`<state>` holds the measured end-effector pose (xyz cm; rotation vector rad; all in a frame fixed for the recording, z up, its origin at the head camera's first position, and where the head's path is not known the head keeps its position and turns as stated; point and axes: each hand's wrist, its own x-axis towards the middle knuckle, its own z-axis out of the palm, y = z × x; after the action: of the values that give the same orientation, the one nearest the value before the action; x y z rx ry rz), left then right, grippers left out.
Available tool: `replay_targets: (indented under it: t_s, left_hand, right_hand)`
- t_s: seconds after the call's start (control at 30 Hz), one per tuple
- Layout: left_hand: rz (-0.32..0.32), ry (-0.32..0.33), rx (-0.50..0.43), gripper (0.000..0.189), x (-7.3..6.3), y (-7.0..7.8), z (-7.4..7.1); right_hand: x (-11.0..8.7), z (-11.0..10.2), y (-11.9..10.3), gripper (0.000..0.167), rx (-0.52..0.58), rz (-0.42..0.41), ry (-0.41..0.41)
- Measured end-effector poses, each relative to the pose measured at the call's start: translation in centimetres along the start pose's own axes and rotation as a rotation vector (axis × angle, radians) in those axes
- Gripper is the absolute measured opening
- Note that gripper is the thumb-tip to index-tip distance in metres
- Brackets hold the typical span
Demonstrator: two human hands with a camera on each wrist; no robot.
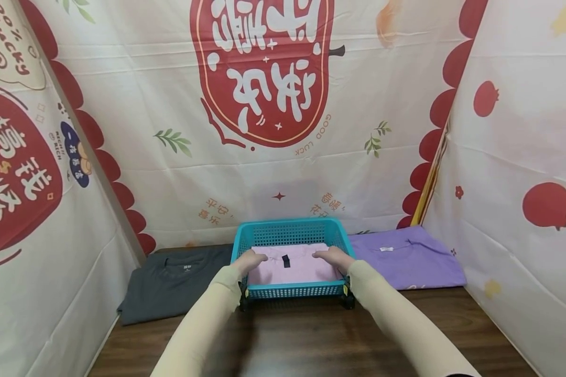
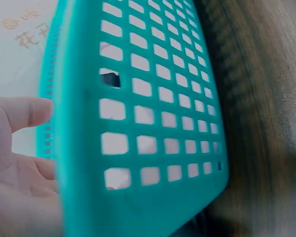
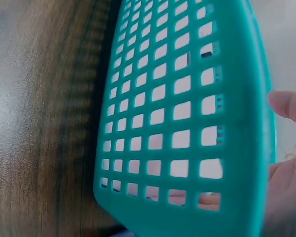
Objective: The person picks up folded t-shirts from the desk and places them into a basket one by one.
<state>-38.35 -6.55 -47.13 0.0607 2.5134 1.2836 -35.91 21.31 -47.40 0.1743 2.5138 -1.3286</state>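
A folded light-pink shirt with a dark neck label lies inside a turquoise plastic basket. My left hand reaches over the basket's left side, at the shirt's left edge. Its straight thumb stands apart from the fingers in the left wrist view, where the basket wall hides the fingertips. On the opposite side, my right hand reaches in at the shirt's right edge, thumb pointing inward. Through the holes in the right wrist view, part of its fingers shows low inside the basket beside the pink cloth.
A folded dark grey shirt lies left of the basket, and a folded purple shirt lies right of it. All are on a dark wooden table. Printed cloth walls enclose the back and both sides.
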Motion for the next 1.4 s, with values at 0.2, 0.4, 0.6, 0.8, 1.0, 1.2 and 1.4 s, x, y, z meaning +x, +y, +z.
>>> replay_targets:
  t_s: [0.2, 0.4, 0.6, 0.8, 1.0, 1.2, 1.4]
  left_hand:
    - [0.092, -0.001, -0.113, 0.064, -1.4, 0.2, -3.2]
    - [0.224, 0.099, -0.205, 0.047, -2.5, 0.3, -7.1]
    - [0.241, 0.255, -0.272, 0.037, -4.6, -2.2, -11.7]
    - [0.217, 0.41, -0.305, 0.034, -6.2, -5.8, -14.5]
    - [0.137, 0.573, -0.252, 0.033, -7.5, -10.1, -16.1]
    - [0.061, 0.574, -0.242, 0.043, -8.7, -14.1, -17.1]
    - [-0.029, 0.535, -0.222, 0.053, -9.9, -17.2, -17.7]
  right_hand:
    - [-1.2, 1.5, -1.8, 0.078, -0.082, -0.097, 0.084]
    - [-4.5, 4.7, -4.8, 0.065, -0.115, -0.367, 0.193]
    - [-7.3, 9.6, -8.1, 0.057, -0.084, -0.602, 0.107]
    - [-9.0, 13.9, -9.7, 0.053, -0.007, -0.684, -0.065]
    - [-9.0, 17.6, -8.9, 0.042, 0.033, -0.66, -0.175]
    - [-7.1, 20.0, -6.4, 0.046, 0.051, -0.524, -0.241]
    - [-4.7, 21.9, -4.5, 0.052, 0.088, -0.42, -0.282]
